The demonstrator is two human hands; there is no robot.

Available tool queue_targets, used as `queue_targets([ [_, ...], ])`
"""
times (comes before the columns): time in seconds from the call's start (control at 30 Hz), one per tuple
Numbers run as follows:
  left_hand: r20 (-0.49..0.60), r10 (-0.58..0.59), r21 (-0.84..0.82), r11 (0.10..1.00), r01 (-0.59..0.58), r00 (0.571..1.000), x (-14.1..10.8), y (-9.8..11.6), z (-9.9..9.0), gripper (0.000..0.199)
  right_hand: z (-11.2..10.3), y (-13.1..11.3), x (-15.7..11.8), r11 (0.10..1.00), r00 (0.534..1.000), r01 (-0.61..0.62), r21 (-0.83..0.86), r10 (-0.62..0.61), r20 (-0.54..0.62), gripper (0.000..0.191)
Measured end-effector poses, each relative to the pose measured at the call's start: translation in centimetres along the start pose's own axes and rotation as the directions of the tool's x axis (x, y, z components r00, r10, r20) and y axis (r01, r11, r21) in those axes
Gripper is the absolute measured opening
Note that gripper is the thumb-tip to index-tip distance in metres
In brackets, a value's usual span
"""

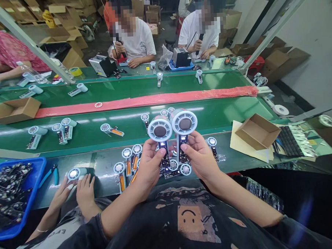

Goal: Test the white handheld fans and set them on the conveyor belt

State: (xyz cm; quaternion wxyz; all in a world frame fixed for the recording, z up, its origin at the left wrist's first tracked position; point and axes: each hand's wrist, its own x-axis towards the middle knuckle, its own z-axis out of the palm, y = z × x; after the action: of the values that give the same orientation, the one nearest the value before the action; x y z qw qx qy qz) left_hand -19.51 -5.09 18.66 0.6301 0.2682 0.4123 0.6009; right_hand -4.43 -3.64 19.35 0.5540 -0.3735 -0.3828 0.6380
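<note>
My left hand [149, 163] grips a light-blue handheld fan [160, 131] by its handle, thumb on the dark circuit board. A second fan [184, 122], slightly higher, is held the same way in my right hand [199, 156]. Both are upright with their round heads side by side, and a small light shows on each board. Below and between my hands, several more fan units [173, 165] lie on the bench. Left of my left hand are units with orange parts in the handles [128, 166]. One fan [212, 141] lies right of my right hand.
A co-worker's hands [84, 188] hold a fan at the left, near pliers [56, 174] and a blue tray [42, 164] of boards. Cardboard boxes [257, 131] [15, 110] stand at both sides. Across the green belt [136, 135], two people work.
</note>
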Motion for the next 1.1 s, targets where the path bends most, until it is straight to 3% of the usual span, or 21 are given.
queue_targets([
  [0.83, 0.052, -0.175, 0.06, 0.983, 0.172, 0.983, 2.6, -1.3, -1.9, 0.044, 0.0, 2.4, 0.1, 0.999, 0.974, -0.036, -0.016, 0.032, -0.224, 0.041],
  [1.1, 0.099, -0.124, 0.07, 0.991, 0.117, 0.987, 3.4, -2.5, -1.5, 0.046, -1.2, 2.2, -0.7, 0.998, 0.953, -0.07, 0.002, 0.067, -0.295, 0.044],
])
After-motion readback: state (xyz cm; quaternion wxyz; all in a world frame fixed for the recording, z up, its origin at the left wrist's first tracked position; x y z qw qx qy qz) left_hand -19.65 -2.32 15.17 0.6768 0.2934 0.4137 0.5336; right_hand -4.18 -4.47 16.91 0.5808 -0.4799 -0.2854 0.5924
